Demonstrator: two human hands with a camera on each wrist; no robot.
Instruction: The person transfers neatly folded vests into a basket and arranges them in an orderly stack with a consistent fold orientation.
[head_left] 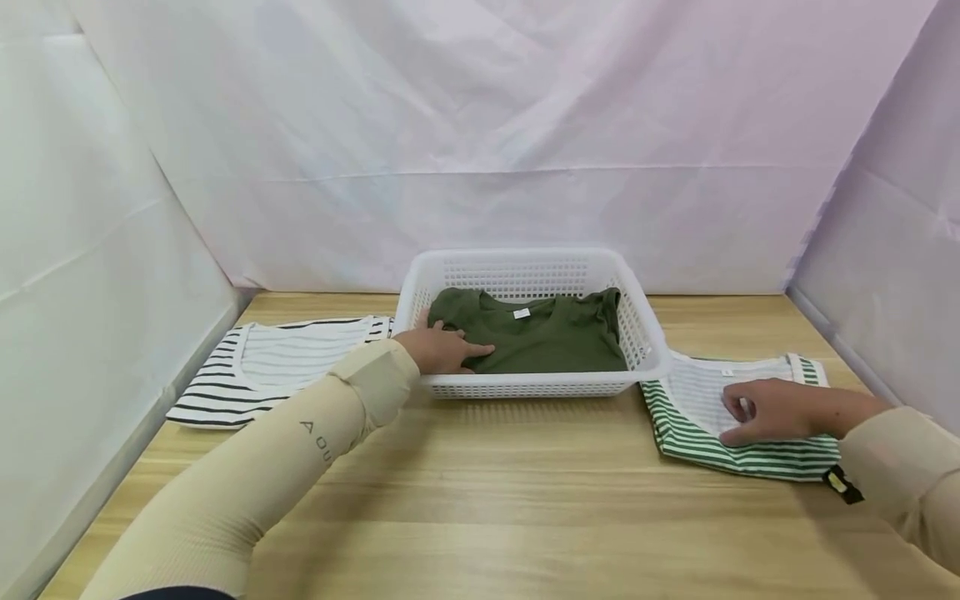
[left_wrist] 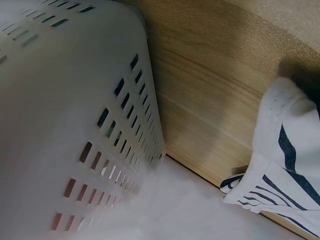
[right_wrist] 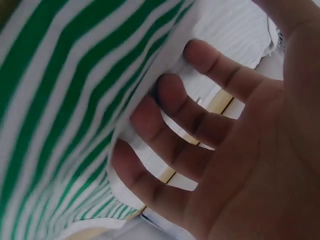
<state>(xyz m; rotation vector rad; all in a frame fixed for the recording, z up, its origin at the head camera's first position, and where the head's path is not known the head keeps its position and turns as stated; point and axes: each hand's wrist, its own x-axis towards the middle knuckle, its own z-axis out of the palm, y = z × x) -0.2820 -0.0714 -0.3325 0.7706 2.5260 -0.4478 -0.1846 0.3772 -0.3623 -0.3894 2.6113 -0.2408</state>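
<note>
A dark green shirt (head_left: 536, 337) with a pale neck label lies folded in a white plastic basket (head_left: 525, 385). My left hand (head_left: 438, 346) reaches over the basket's left side and rests on the shirt's left part, index finger stretched out. In the left wrist view the basket's slotted wall (left_wrist: 75, 100) hides that hand. At the right, my right hand (head_left: 783, 408) is over a green-and-white striped shirt (head_left: 720, 458). Seen from the right wrist, the loosely bent fingers (right_wrist: 170, 132) are at the striped cloth (right_wrist: 65, 100), gripping nothing.
Left of the basket, a black-and-white striped shirt (head_left: 225, 387) lies folded on the wooden table (head_left: 480, 500). A small black item with a yellow patch (head_left: 842, 483) is near the right sleeve (head_left: 892, 467). White sheets (head_left: 525, 125) enclose the back and sides.
</note>
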